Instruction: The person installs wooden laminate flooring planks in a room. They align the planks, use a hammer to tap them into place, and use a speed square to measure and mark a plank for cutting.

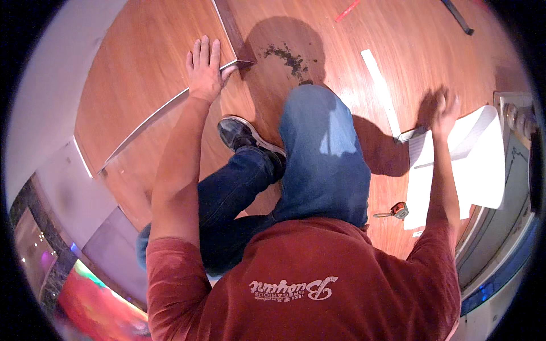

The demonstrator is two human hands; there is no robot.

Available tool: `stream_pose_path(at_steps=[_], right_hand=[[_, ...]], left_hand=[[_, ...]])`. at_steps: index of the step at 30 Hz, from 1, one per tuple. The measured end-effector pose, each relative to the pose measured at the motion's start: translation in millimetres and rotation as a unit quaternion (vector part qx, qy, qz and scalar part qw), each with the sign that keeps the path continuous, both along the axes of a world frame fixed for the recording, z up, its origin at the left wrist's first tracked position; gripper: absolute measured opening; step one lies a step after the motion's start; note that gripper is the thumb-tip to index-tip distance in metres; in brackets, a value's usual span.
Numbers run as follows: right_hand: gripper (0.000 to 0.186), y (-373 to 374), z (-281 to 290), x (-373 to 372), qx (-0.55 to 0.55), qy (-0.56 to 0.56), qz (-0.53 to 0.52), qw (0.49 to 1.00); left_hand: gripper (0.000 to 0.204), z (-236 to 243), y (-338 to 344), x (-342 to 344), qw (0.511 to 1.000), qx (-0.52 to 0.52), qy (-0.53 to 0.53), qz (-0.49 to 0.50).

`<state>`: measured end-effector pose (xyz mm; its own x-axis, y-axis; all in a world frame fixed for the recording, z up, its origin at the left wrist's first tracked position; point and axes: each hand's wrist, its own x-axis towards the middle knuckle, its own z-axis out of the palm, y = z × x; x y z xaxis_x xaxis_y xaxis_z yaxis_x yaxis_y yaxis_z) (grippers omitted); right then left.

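My left hand (206, 71) lies flat with fingers stretched on a wood-grain board (131, 85), its thumb over the board's pale edge near a corner. My right hand (446, 115) is raised above white paper sheets (480, 170) on the right. Its fingers are blurred, and I cannot make out whether they hold anything. Just left of that hand, a long bright strip (380, 85) runs across the wood-grain surface (347, 62). At the strip's near end, a short metallic piece (410, 134) juts toward the paper.
A tape measure (400, 211) with a looped strap lies near my knee. Dark stains (290, 59) mark the wood ahead. A red strip (347, 10) and a dark bar (456, 17) lie at the far side. A framed panel (515, 165) stands right; a colourful panel (96, 301) is lower left.
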<state>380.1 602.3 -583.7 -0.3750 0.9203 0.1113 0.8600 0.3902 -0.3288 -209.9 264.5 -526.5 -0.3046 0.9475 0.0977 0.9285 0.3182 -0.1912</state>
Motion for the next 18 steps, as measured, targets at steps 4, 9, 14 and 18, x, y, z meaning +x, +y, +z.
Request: stream_pose_path(at_steps=[4, 9, 14, 18], right_hand=[[0.058, -19, -48, 62, 0.054, -0.079, 0.077, 0.992], [0.054, -27, -40, 46, 0.074, -0.054, 0.057, 0.994], [0.055, -19, -48, 47, 0.088, -0.051, 0.057, 0.993], [0.056, -21, -42, 47, 0.08, -0.063, 0.053, 0.993]], left_hand=[[0.091, 1, 1, -2, 1.0, 0.006, -0.009, -0.013], [0.098, 4, 3, -3, 0.999, -0.022, -0.015, -0.021], [0.097, 3, 4, -3, 0.998, -0.008, -0.056, -0.009], [0.102, 2, 6, -2, 0.997, -0.003, -0.071, -0.009]])
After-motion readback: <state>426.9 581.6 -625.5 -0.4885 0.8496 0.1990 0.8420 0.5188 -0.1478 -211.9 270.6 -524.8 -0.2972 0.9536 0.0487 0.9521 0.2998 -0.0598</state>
